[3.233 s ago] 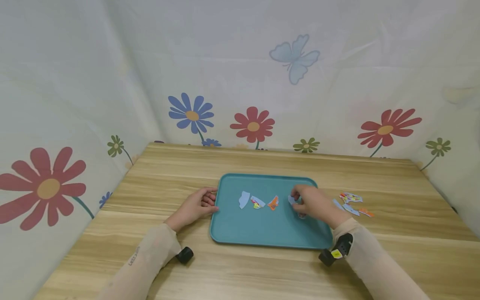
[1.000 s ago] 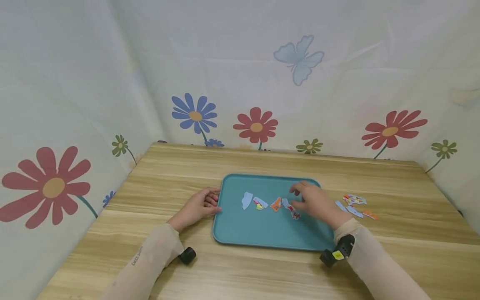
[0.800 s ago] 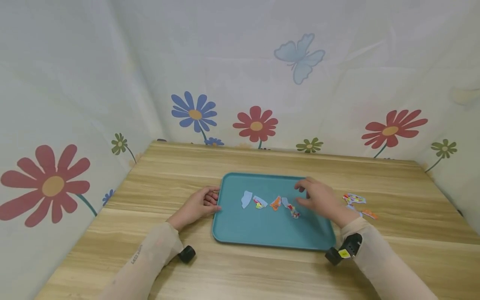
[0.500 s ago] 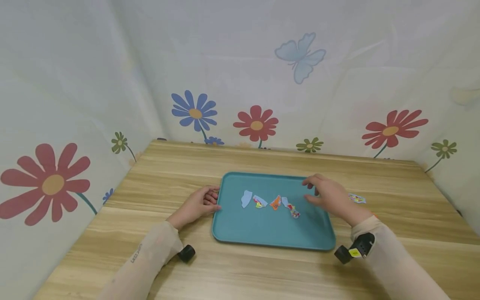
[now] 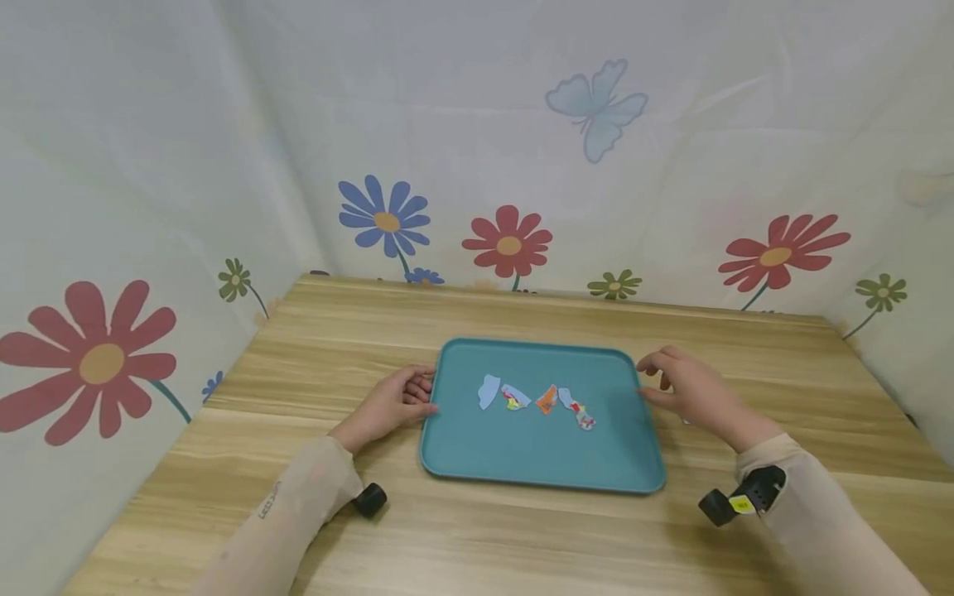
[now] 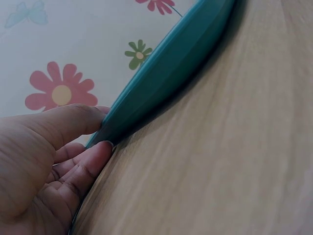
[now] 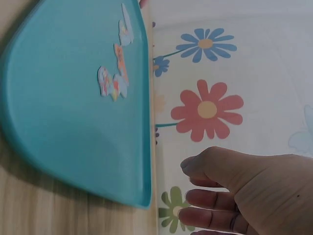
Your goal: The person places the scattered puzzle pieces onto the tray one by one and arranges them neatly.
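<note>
My left hand (image 5: 387,404) grips the left rim of a teal tray (image 5: 537,463); in the left wrist view the thumb and a finger (image 6: 93,159) pinch the tray's edge. Several thin, irregular printed puzzle pieces lie in a row on it: a plain pale blue piece (image 5: 488,392), a blue one with coloured print (image 5: 514,398), an orange one (image 5: 547,399) and a blue-and-red group (image 5: 583,416) at the right end. Holding nothing, my right hand (image 5: 696,393) hovers at the tray's right rim, fingers loosely bent. A bit of a pale piece (image 5: 686,421) shows below that hand, which hides other loose pieces.
The tray lies on a wood-grain table (image 5: 358,319). Behind it hangs a white cloth (image 5: 447,124) printed with flowers and a butterfly. Black wrist devices sit at both sleeves, one near the left wrist (image 5: 369,500), one near the right (image 5: 718,507).
My right hand has let go of a piece at the right end of the row and moved right, past the tray's rim, covering the loose pieces. The left hand stays at the rim.
</note>
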Tool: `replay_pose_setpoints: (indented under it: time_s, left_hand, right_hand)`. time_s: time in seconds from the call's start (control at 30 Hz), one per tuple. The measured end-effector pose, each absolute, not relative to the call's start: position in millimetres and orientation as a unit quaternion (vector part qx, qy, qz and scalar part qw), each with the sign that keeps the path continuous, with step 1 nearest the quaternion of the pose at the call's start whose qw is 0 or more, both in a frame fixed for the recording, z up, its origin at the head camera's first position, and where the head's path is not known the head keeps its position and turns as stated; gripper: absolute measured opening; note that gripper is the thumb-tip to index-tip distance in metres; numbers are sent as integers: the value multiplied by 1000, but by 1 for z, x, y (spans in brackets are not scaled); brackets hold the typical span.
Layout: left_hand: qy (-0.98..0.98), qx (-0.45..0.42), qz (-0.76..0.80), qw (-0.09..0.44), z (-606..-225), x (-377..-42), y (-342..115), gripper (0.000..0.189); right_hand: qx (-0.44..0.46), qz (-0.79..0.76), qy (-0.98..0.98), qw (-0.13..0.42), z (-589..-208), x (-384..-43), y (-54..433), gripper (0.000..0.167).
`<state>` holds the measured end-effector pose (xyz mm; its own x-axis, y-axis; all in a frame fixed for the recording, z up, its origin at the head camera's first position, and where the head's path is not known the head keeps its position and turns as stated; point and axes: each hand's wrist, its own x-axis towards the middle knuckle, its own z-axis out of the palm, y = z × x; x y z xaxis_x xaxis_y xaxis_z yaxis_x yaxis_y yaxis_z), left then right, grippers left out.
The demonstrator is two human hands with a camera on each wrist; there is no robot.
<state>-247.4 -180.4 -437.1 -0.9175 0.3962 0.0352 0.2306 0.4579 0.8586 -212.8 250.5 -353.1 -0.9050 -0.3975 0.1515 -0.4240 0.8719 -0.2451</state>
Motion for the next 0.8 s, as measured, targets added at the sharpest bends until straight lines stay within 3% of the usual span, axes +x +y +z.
replay_pose_setpoints:
  time_s: [0.8]
  left_hand:
    - [848, 189, 488, 86, -439, -249, -181, 63]
  right_hand:
    - [192, 139, -972, 10, -371, -210, 290, 32]
